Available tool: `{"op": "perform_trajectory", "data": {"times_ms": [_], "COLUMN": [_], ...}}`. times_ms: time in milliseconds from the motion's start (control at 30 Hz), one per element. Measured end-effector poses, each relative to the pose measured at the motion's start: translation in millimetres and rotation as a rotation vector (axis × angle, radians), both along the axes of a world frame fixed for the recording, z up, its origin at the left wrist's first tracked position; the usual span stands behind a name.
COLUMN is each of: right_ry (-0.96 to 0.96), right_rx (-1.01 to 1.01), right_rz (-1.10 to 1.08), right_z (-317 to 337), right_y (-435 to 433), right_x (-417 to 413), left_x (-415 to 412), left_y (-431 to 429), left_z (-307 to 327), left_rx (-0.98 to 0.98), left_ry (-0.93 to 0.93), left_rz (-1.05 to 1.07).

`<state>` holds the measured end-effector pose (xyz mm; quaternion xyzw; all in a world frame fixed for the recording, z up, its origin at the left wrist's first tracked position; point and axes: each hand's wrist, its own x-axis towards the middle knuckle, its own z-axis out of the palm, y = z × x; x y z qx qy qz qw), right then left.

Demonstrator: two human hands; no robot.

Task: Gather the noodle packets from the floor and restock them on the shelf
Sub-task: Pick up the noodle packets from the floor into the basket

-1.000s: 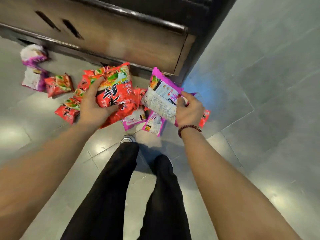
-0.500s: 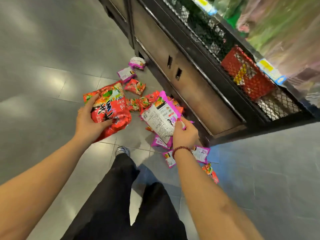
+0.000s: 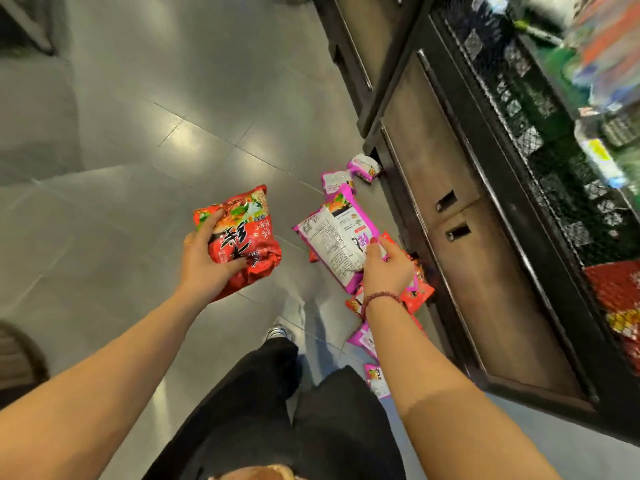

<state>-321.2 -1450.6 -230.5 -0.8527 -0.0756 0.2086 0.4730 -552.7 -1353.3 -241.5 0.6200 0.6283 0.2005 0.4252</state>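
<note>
My left hand [image 3: 204, 261] grips a red noodle packet [image 3: 247, 242] held above the grey floor. My right hand [image 3: 386, 270] holds a pink and white noodle packet [image 3: 337, 239], back side up. Beneath and beyond my right hand, several red and pink packets lie on the floor along the shelf base, among them a pink packet [image 3: 364, 166] at the far end and another pink packet [image 3: 375, 379] near my right leg. The shelf [image 3: 540, 161] runs along the right, with a wire mesh front and red packets [image 3: 620, 299] behind it.
Brown cabinet doors [image 3: 433, 161] with slot handles form the shelf's base. My black-trousered legs and one shoe [image 3: 277, 332] stand on the tiled floor [image 3: 138, 150]. Blurred goods and price tags fill the upper right. A dark object sits at the left edge.
The view has swung up and left, from the floor pile toward the shelf side. Both hands have lifted their packets away from the pile and hold them higher.
</note>
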Motion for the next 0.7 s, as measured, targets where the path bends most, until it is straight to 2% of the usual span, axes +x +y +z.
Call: {"op": "perform_trajectory", "data": {"times_ms": [333,700], "right_ry": [0.067,0.182], "right_rx": [0.02,0.078], "right_rz": [0.116,0.152], "right_z": [0,-10], "right_y": [166,390], "right_x": [-3,71], "left_x": [5,58], "left_y": [144,337], "left_z": [4,16], "left_rx": [0.058,0.062], "left_ry": [-0.006,0.036], "left_rz": [0.062,0.213]}}
